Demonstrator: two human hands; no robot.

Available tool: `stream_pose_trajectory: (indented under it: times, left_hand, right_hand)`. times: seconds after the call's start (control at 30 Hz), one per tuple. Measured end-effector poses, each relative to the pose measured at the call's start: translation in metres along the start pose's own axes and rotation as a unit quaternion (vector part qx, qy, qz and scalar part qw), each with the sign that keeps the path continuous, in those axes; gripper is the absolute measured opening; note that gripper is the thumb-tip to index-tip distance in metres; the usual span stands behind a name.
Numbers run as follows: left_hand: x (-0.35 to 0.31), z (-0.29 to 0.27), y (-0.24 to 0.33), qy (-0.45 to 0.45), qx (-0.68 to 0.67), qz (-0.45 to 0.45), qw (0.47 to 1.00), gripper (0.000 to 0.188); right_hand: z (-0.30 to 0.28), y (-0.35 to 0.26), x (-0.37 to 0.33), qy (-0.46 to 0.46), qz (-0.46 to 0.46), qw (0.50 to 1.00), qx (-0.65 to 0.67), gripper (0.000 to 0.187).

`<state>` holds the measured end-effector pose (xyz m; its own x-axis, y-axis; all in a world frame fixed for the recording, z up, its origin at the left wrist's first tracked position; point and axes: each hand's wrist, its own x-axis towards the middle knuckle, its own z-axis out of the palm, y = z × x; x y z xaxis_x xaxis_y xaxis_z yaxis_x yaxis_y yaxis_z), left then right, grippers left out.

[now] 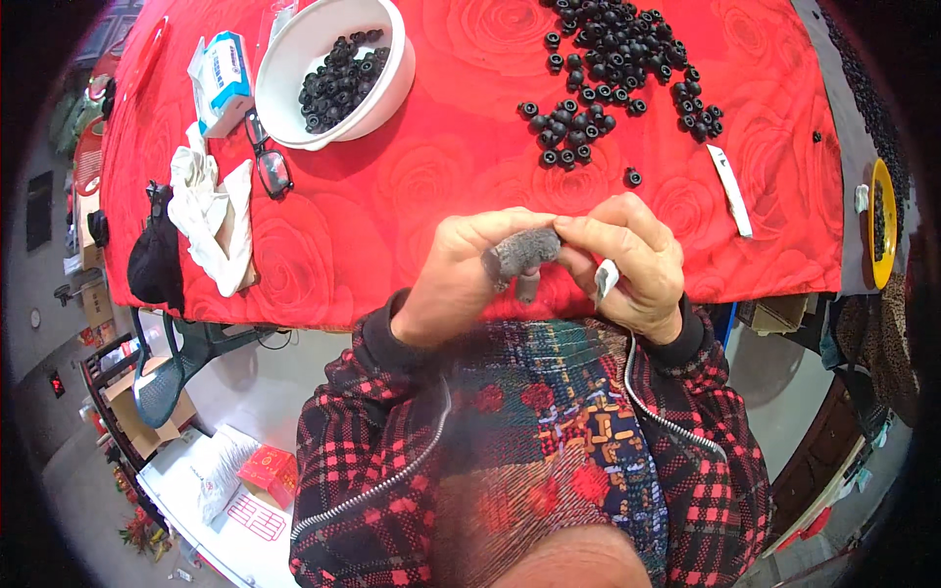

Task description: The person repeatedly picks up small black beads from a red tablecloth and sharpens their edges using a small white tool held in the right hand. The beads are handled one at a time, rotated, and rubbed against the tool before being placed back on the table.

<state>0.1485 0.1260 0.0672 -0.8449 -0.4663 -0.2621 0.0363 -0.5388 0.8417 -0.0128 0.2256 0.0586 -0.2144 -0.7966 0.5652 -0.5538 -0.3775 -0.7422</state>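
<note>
My left hand [441, 269] is closed, with thumb and forefinger pressed together at the near edge of the red cloth. Grey fuzzy fabric [529, 253] wraps its curled fingers, like finger covers. My right hand [627, 260] meets it, its fingertips pinched against the left thumb tip. Whatever sits between the fingertips is too small to make out. A small white strip [607, 278] sticks out from the curled fingers of the right hand. Beyond the hands lies a single round black part [632, 177] with a hole, near a loose heap of similar parts [627, 49].
A white bowl [397, 83] holds more black parts. Left of it lie a blue-white box [225, 78], eyeglasses [274, 171], white gloves [211, 216] and a black cloth item [157, 255]. A white strip-shaped thing [730, 191] lies at right, with a yellow basin [884, 220] beyond.
</note>
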Motion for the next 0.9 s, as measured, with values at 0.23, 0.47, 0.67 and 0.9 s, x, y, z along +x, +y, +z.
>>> stream_pose_trajectory:
  times: [0.23, 0.47, 0.67, 0.9]
  left_hand:
    - [0.001, 0.003, 0.008, 0.016, 0.182, 0.138, 0.973, 0.035]
    - [0.003, 0.004, 0.002, 0.012, 0.210, 0.177, 0.962, 0.035]
    - [0.003, 0.005, 0.003, 0.018, 0.189, 0.168, 0.967, 0.036]
    - [0.005, 0.003, 0.002, 0.016, 0.200, 0.162, 0.966, 0.038]
  right_hand:
    - [-0.008, -0.004, -0.002, -0.004, 0.150, 0.984, 0.098, 0.034]
    - [0.000, -0.005, 0.003, -0.014, 0.135, 0.991, 0.010, 0.022]
    - [0.000, -0.005, 0.006, -0.015, 0.132, 0.991, -0.002, 0.021]
    - [0.001, 0.000, 0.005, -0.009, 0.124, 0.992, -0.006, 0.021]
